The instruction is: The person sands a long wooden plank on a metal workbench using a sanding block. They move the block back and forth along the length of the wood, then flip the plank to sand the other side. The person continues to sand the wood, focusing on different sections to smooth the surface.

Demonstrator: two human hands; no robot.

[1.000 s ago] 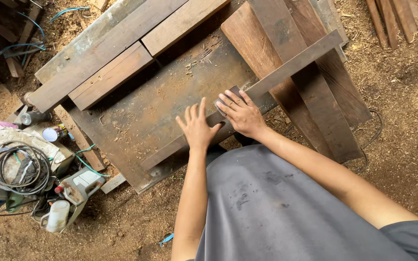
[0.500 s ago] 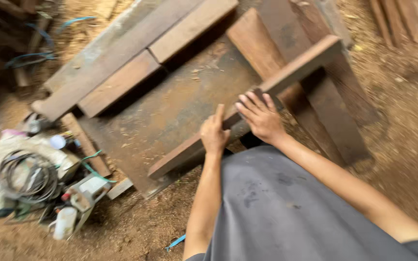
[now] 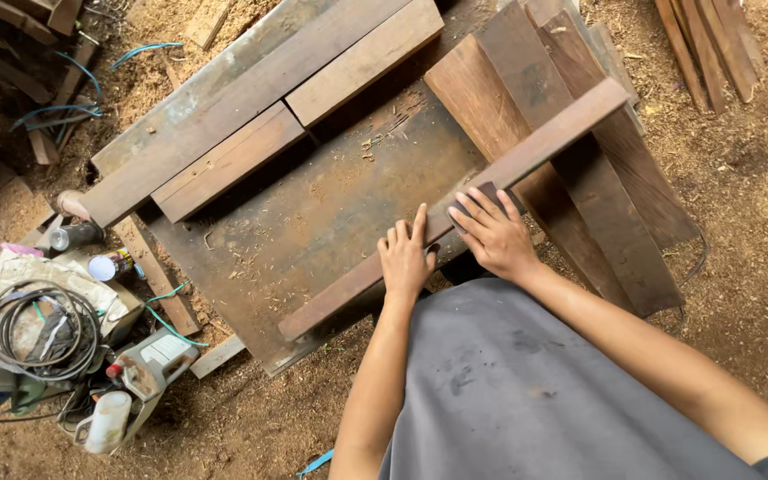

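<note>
A long narrow wooden plank (image 3: 544, 147) lies diagonally across a rusty metal table top (image 3: 313, 213) dusted with sawdust. My left hand (image 3: 406, 258) rests flat on the plank near its lower half, fingers apart. Just up the plank, my right hand (image 3: 491, 231) presses a small dark flat pad (image 3: 491, 189) against the wood, fingers spread over it. Both forearms reach out over my grey shirt (image 3: 535, 391).
Several boards (image 3: 233, 160) lie along the table's far side and broad planks (image 3: 615, 187) lean at the right. On the dirt floor at left sit a coiled cable (image 3: 33, 324), a power tool (image 3: 148, 364), cans (image 3: 108, 265) and a white bottle (image 3: 104, 422). More wood strips (image 3: 704, 44) lie top right.
The view has swung slightly. Both hands stay on the plank, and the right hand with the pad has slid a little along it.
</note>
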